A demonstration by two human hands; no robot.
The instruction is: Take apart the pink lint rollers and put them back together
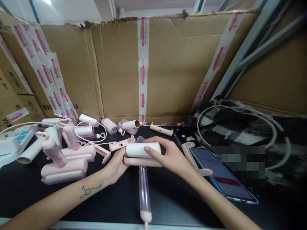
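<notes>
A pink lint roller (145,187) is between my hands, its clear pinkish handle hanging down toward the table's front edge. My left hand (116,167) grips the left end of its head, fingers mostly hidden behind it. A white sticky roll (137,150) lies along the pink head (144,162). My right hand (165,151) is closed over the roll's right part, thumb in front and fingers on top. To the right, a loose pink curved bracket (192,156) lies against a phone (225,175).
Assembled lint rollers (64,169) stand at the left beside a bare-ended white roll (30,151). Loose pink parts (161,129) and rolls lie along the cardboard wall (115,70). A white cable (200,118) loops over black plastic at the right; a power strip (14,143) sits far left.
</notes>
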